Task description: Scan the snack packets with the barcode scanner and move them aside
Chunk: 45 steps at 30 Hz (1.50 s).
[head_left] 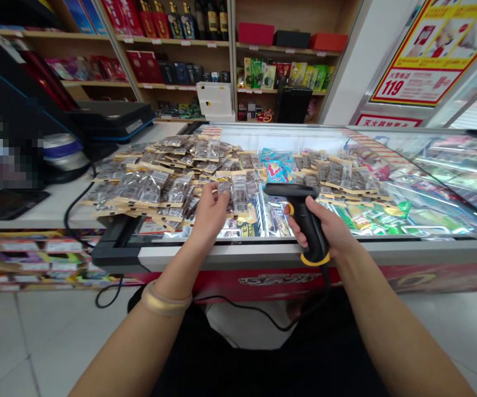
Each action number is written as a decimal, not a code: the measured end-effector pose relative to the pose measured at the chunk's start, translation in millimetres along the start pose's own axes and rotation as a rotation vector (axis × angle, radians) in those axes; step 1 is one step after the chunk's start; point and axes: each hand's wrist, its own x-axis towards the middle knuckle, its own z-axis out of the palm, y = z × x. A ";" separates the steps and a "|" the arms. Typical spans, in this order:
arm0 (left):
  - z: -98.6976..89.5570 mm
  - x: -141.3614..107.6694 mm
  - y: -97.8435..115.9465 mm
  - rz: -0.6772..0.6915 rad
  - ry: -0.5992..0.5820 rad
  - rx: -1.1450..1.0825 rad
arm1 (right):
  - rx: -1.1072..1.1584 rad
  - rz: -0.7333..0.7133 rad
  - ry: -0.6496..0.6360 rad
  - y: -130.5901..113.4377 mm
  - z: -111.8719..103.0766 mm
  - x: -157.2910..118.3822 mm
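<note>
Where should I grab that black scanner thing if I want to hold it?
Take the barcode scanner by its long black handle, coming from the right side, as the right hand does. The handle slants down toward the yellow ring at its bottom, the head points left at the packet in the left hand.

Beyond both hands, heaped packets [159, 176] cover the freezer lid [428, 182], barring the way ahead. A clear gap lies between the grips; the scanner cable [263, 314] hangs below.
</note>
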 end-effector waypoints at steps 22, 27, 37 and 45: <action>-2.8 0.9 -4.7 0.143 0.090 0.036 | -0.146 0.040 -0.118 3.8 -1.1 -1.1; -2.2 0.1 -3.1 0.134 0.101 0.051 | -0.127 0.034 -0.155 3.0 -0.6 -1.9; 19.5 3.8 17.8 0.113 -0.010 0.041 | -0.036 -0.129 -0.108 -3.6 -9.7 -9.2; 145.2 13.5 59.1 0.454 -0.240 0.211 | 0.117 -0.309 0.226 -30.7 -83.1 -67.3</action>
